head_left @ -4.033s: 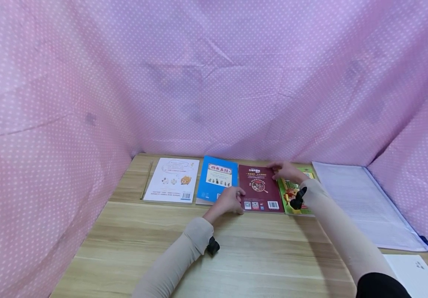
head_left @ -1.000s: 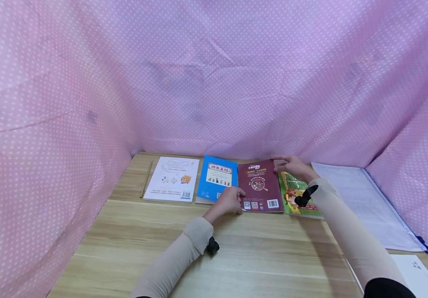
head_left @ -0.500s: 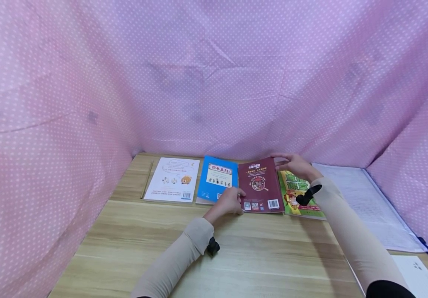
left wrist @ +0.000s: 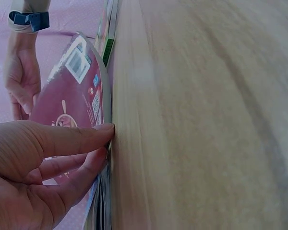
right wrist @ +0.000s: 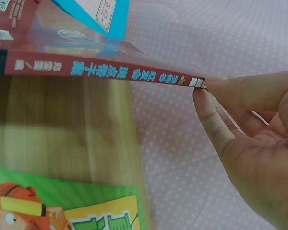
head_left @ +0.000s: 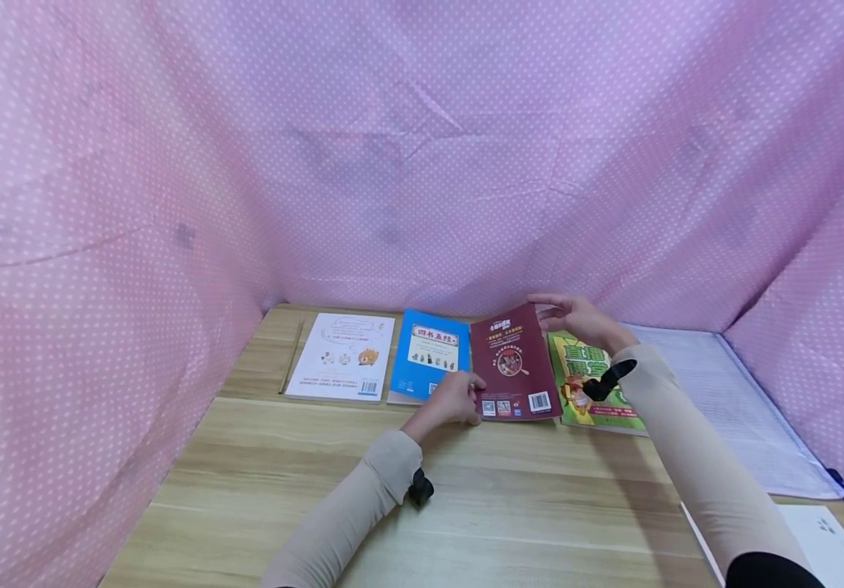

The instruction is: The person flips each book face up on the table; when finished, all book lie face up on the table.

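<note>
In the head view the maroon book [head_left: 513, 366] sits at the middle of the frame, third in a row of books along the far edge of the wooden surface [head_left: 466, 506], with its far end lifted off the wood and its near end down. The right hand [head_left: 576, 321] holds the raised far corner, and the left hand [head_left: 453, 398] holds the near left corner. The right wrist view adds what the head view cannot: the book's spine [right wrist: 101, 72] runs across the upper part of the frame, and the grip of the right hand [right wrist: 249, 139] is clamped on its end, thumb above and a finger [right wrist: 209, 117] below, with bare wood and the green book [right wrist: 62, 206] under the raised cover. The left wrist view shows the left hand [left wrist: 38, 167] at lower left, its thumb and fingers pinched on the maroon book's [left wrist: 72, 96] edge where it meets the surface, and the right hand [left wrist: 21, 81] at upper left. Only the head view shows the neighbours: a white book [head_left: 342, 355] at far left, a blue book [head_left: 427, 353] just beside the maroon one, the green book [head_left: 591, 380] to the right, and a clear document pouch [head_left: 730, 416] at the right edge, all inside a pink dotted cloth [head_left: 422, 147] backdrop.
</note>
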`<state>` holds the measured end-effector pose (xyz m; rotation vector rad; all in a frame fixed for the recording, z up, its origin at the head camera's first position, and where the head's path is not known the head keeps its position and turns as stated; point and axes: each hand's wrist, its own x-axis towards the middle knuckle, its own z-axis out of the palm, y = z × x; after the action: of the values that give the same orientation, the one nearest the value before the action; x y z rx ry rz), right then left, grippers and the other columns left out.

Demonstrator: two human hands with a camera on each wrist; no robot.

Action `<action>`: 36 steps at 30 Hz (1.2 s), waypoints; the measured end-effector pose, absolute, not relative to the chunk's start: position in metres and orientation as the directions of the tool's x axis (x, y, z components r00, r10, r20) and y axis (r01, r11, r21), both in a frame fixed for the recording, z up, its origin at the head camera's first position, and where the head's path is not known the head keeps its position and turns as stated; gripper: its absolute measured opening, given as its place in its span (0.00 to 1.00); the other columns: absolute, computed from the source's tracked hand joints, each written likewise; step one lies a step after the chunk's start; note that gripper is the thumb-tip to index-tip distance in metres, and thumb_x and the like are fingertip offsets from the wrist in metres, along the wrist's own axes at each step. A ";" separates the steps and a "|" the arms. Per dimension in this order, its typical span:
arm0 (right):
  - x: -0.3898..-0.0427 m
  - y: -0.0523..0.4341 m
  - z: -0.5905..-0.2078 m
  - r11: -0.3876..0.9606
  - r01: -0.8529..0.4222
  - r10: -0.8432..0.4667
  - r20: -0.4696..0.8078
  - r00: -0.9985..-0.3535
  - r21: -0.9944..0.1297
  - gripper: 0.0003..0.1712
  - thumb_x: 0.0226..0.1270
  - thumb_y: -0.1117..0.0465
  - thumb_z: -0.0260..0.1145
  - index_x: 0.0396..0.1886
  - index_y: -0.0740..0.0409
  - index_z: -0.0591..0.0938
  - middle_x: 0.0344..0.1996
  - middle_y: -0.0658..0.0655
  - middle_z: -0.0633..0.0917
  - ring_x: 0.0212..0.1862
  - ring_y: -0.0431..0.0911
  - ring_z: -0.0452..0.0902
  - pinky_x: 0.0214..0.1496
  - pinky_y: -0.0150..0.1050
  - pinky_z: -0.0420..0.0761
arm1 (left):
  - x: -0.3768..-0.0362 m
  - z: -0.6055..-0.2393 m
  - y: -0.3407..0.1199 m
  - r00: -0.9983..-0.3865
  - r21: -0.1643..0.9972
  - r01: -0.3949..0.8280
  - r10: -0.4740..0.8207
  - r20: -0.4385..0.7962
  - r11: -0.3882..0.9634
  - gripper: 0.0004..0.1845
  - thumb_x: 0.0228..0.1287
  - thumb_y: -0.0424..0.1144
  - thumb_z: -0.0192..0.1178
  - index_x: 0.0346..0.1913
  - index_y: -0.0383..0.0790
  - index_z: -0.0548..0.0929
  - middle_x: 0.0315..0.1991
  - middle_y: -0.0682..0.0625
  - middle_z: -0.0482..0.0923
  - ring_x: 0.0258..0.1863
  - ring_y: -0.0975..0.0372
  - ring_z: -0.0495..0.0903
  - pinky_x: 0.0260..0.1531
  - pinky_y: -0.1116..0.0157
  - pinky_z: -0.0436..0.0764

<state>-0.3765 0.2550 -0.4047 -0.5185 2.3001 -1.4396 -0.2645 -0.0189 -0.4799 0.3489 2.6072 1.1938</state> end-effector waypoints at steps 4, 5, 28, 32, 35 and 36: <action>-0.376 0.251 -0.400 0.381 -0.121 -0.517 -0.103 -0.850 -0.917 0.39 0.72 0.71 0.60 0.80 0.59 0.60 0.71 0.72 0.70 0.69 0.62 0.70 0.75 0.64 0.64 | -0.264 -0.480 -0.020 -0.938 0.772 0.114 0.325 -0.124 0.625 0.31 0.48 0.23 0.77 0.59 0.36 0.83 0.35 0.49 0.77 0.34 0.61 0.74 0.28 0.70 0.76; -0.376 0.251 -0.399 0.375 -0.124 -0.523 -0.099 -0.846 -0.919 0.39 0.72 0.71 0.60 0.80 0.60 0.59 0.71 0.72 0.71 0.69 0.62 0.70 0.75 0.64 0.64 | -0.264 -0.480 -0.021 -0.937 0.773 0.116 0.326 -0.122 0.623 0.31 0.48 0.23 0.77 0.59 0.36 0.83 0.35 0.49 0.77 0.34 0.61 0.74 0.28 0.70 0.76; -0.379 0.230 -0.373 0.443 -0.150 -0.542 -0.131 -0.830 -0.884 0.40 0.66 0.71 0.66 0.77 0.60 0.65 0.72 0.68 0.71 0.70 0.65 0.70 0.75 0.62 0.65 | -0.267 -0.484 -0.027 -0.910 0.794 0.159 0.400 -0.113 0.586 0.31 0.52 0.26 0.76 0.63 0.37 0.81 0.36 0.50 0.78 0.33 0.63 0.76 0.30 0.72 0.80; -0.383 0.228 -0.373 0.463 -0.136 -0.541 -0.157 -0.826 -0.876 0.40 0.66 0.70 0.67 0.77 0.61 0.65 0.72 0.67 0.71 0.68 0.62 0.73 0.75 0.62 0.65 | -0.267 -0.486 -0.026 -0.901 0.795 0.176 0.420 -0.107 0.580 0.32 0.51 0.25 0.76 0.62 0.38 0.81 0.36 0.51 0.79 0.33 0.64 0.77 0.31 0.72 0.81; -0.385 0.225 -0.371 0.463 -0.130 -0.553 -0.170 -0.816 -0.877 0.40 0.65 0.70 0.67 0.76 0.63 0.65 0.71 0.66 0.72 0.68 0.61 0.73 0.75 0.62 0.66 | -0.267 -0.487 -0.026 -0.896 0.797 0.185 0.432 -0.104 0.575 0.33 0.50 0.26 0.77 0.62 0.38 0.81 0.36 0.51 0.79 0.33 0.65 0.77 0.32 0.72 0.81; -0.385 0.223 -0.370 0.459 -0.131 -0.560 -0.172 -0.810 -0.879 0.40 0.65 0.70 0.67 0.76 0.63 0.65 0.71 0.67 0.72 0.68 0.61 0.73 0.75 0.62 0.65 | -0.267 -0.487 -0.026 -0.894 0.800 0.186 0.436 -0.103 0.571 0.33 0.50 0.26 0.77 0.62 0.38 0.81 0.36 0.51 0.79 0.33 0.65 0.77 0.32 0.72 0.81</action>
<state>-0.3852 0.2233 -0.3698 -0.5783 2.2715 -1.3121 -0.2667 -0.0256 -0.4873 0.5118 2.5169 1.2314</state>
